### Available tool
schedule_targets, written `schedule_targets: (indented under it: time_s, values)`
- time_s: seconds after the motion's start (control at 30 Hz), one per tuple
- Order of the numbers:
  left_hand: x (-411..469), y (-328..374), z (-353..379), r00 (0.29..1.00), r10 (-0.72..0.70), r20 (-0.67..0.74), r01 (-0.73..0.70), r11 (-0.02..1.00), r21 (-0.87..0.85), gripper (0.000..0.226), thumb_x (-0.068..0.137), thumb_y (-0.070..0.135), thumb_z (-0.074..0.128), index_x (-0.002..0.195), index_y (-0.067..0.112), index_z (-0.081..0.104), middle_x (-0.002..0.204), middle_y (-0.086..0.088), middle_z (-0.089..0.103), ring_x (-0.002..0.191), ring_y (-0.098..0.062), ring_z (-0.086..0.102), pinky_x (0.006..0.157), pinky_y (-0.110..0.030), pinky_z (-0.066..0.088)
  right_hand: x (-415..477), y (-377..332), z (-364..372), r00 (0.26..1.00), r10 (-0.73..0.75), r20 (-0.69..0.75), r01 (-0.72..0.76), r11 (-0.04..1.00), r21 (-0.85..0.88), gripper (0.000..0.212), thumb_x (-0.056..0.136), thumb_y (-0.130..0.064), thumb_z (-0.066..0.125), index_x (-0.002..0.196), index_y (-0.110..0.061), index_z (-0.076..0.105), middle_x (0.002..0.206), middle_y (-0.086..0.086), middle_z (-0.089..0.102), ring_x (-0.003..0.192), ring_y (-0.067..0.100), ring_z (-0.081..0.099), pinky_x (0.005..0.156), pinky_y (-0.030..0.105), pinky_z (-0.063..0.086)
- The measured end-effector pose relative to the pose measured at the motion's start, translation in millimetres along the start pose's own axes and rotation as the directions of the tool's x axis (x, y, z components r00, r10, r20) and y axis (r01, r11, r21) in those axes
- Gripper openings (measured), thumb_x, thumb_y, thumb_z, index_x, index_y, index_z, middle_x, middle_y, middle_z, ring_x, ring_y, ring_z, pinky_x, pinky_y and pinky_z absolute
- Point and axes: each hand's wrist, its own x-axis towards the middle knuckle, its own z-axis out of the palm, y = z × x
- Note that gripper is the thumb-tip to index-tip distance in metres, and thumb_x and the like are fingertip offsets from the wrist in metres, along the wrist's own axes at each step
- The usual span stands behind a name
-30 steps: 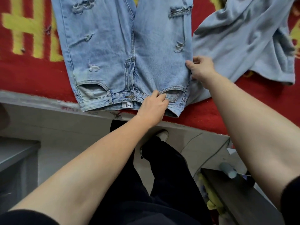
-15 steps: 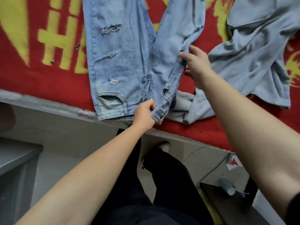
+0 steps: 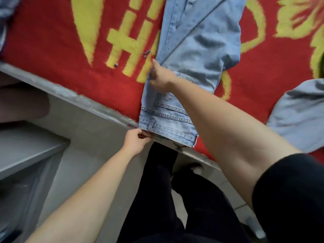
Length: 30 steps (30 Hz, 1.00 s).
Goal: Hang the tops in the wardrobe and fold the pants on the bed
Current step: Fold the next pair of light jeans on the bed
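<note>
Change: the jeans (image 3: 198, 50) now lie folded lengthwise, back pocket up; half a second ago the right half was only lifting.
Left hand (image 3: 135, 141): lower centre, pinches the waistband corner at the bed (image 3: 78, 99) edge.
Right hand (image 3: 160, 77): centre, on the jeans' left edge; blurred, grip cannot be told.
Top (image 3: 298, 118): right edge, on the red blanket (image 3: 52, 41).

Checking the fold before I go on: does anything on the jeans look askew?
Yes. The light blue denim jeans are folded lengthwise, but the top leg lies rumpled and slanted across the lower one, so their edges do not line up.
</note>
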Motion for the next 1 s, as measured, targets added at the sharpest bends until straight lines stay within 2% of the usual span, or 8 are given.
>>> schedule_targets:
  time_s: [0.1, 0.2, 0.33, 0.43, 0.53, 0.73, 0.83, 1.0]
  values:
    - [7, -6, -7, 1.0, -0.019, -0.02, 0.021, 0.99, 0.136, 0.021, 0.084, -0.009, 0.057, 0.099, -0.002, 0.071, 0.098, -0.018, 0.071, 0.088, -0.024, 0.063, 0.076, -0.028, 0.045, -8, 7, 6, 0.999, 0.026, -0.041, -0.023, 0.996, 0.088, 0.065, 0.092, -0.005, 0.046, 0.154, -0.012, 0.027, 0.132, 0.011, 0.061, 0.118, 0.025, 0.057, 0.094, 0.028, 0.047]
    - [13, 8, -12, 0.985, -0.072, -0.158, 0.1, 0.979, 0.176, 0.034, 0.082, -0.005, 0.047, 0.107, 0.008, 0.066, 0.105, -0.016, 0.068, 0.102, -0.034, 0.06, 0.086, -0.036, 0.047, -19, 18, -8, 0.989, 0.107, -0.104, -0.077, 0.964, 0.253, 0.054, 0.092, -0.001, 0.045, 0.144, -0.013, 0.044, 0.127, 0.006, 0.066, 0.103, 0.02, 0.061, 0.072, 0.012, 0.046]
    - [29, 50, -19, 0.948, 0.024, -0.317, 0.042, 0.979, 0.2, 0.028, 0.093, 0.011, 0.045, 0.117, 0.016, 0.058, 0.115, -0.012, 0.063, 0.11, -0.033, 0.055, 0.088, -0.038, 0.041, -29, 34, -42, 0.952, 0.195, -0.237, -0.136, 0.961, 0.243, 0.052, 0.091, -0.006, 0.048, 0.143, -0.014, 0.048, 0.13, 0.01, 0.062, 0.119, 0.023, 0.058, 0.101, 0.028, 0.044]
    - [51, 89, -20, 0.937, 0.157, -0.311, -0.078, 0.965, 0.251, 0.024, 0.098, 0.031, 0.043, 0.114, 0.019, 0.058, 0.115, -0.008, 0.062, 0.107, -0.031, 0.056, 0.08, -0.035, 0.038, -29, 48, -70, 0.909, 0.24, -0.342, -0.162, 0.957, 0.239, 0.054, 0.09, -0.006, 0.048, 0.144, -0.012, 0.046, 0.139, 0.013, 0.053, 0.124, 0.026, 0.054, 0.107, 0.038, 0.041]
    - [79, 131, -15, 0.924, 0.294, -0.243, -0.201, 0.917, 0.344, 0.037, 0.096, 0.039, 0.049, 0.127, 0.019, 0.053, 0.126, -0.009, 0.056, 0.115, -0.03, 0.053, 0.092, -0.04, 0.042, -21, 68, -95, 0.847, 0.268, -0.459, -0.186, 0.958, 0.218, 0.055, 0.092, -0.006, 0.047, 0.146, -0.009, 0.042, 0.143, 0.015, 0.047, 0.127, 0.028, 0.05, 0.111, 0.036, 0.035]
    - [145, 211, -6, 0.809, 0.562, -0.17, -0.402, 0.742, 0.537, 0.054, 0.095, 0.042, 0.05, 0.143, 0.019, 0.041, 0.141, -0.01, 0.042, 0.129, -0.031, 0.039, 0.102, -0.044, 0.036, 8, 98, -138, 0.769, 0.282, -0.574, -0.174, 0.956, 0.236, 0.053, 0.095, -0.007, 0.044, 0.148, -0.009, 0.039, 0.147, 0.009, 0.045, 0.132, 0.022, 0.046, 0.111, 0.027, 0.03]
    - [180, 254, -10, 0.774, 0.62, -0.125, -0.428, 0.659, 0.618, 0.063, 0.097, 0.045, 0.046, 0.152, 0.021, 0.028, 0.159, -0.011, 0.02, 0.144, -0.031, 0.018, 0.113, -0.049, 0.022, 29, 105, -153, 0.729, 0.319, -0.605, -0.149, 0.937, 0.315, 0.048, 0.096, -0.012, 0.048, 0.145, -0.011, 0.046, 0.137, 0.008, 0.057, 0.124, 0.022, 0.055, 0.109, 0.029, 0.037]
    - [232, 326, -31, 0.671, 0.739, 0.05, -0.478, 0.381, 0.791, 0.067, 0.098, 0.05, 0.039, 0.155, 0.035, 0.009, 0.164, -0.011, -0.005, 0.15, -0.028, -0.004, 0.118, -0.053, 0.008, 75, 97, -187, 0.69, 0.424, -0.587, -0.035, 0.829, 0.558, 0.043, 0.094, -0.011, 0.049, 0.137, -0.015, 0.053, 0.122, 0.005, 0.066, 0.107, 0.019, 0.064, 0.102, 0.037, 0.048]
